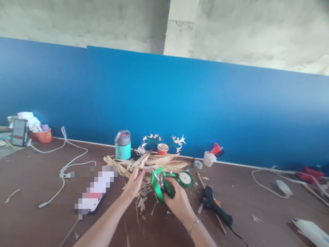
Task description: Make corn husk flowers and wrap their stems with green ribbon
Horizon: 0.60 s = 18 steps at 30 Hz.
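My right hand (177, 199) is closed around the handles of a pair of scissors (158, 181), whose blades point up and left. A loop of green ribbon (157, 190) hangs about the scissors, close to its spool (185, 178). Just left of the blade tips, my left hand (135, 183) pinches with its fingertips; whatever is between them is too small to make out. Dry husk strips (164, 163) lie in a pile beyond both hands. Under and between the hands are several pale cut flower shapes (142, 203) and scraps.
Behind the husks stand a teal flask (122, 150) and an orange cup (162, 149) with white flower sprays. To the right lie a black glue gun (214, 206), a tape roll (197, 164) and a white cup (208, 159). A phone (99, 190) and white cables (64, 168) lie left. A blue partition (164, 96) closes off the back.
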### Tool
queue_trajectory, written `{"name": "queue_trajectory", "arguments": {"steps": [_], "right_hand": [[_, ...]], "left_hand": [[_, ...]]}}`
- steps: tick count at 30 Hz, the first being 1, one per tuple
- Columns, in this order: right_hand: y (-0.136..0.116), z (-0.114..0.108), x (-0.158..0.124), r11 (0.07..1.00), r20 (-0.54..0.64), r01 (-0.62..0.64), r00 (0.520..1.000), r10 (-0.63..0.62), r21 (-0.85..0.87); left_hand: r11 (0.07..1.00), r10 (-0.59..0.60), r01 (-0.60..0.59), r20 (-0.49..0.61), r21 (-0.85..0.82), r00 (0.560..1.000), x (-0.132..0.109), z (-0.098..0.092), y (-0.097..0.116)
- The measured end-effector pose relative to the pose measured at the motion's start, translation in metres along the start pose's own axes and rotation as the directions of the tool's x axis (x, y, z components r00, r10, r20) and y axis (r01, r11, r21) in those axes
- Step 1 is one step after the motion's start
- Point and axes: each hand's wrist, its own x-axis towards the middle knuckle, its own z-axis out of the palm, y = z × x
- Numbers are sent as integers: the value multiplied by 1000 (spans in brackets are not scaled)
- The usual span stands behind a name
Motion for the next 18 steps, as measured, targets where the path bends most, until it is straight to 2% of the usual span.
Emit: {"name": "queue_trajectory", "arguments": {"steps": [3,6,8,11,14,18], "right_hand": [[7,-5,4,998,-39,-12,999,15,62],[13,-15,7,998,-31,-53,998,53,-17],[15,-20,8,995,-23,-73,997,72,-69],[16,-24,8,991,-14,-61,998,60,-117],[18,-26,8,986,28,-10,1000,15,-165],[23,-33,9,982,140,71,989,-46,-176]], "left_hand": [[973,37,-29,-30,229,999,1,-1,-3],[841,130,-98,-24,532,991,0,-5,-5],[753,180,-152,22,640,983,-1,-7,-5],[692,214,-194,60,695,975,-3,-9,-4],[675,245,-222,71,703,967,-3,-10,-3],[742,300,-236,5,628,954,0,-11,1]]}}
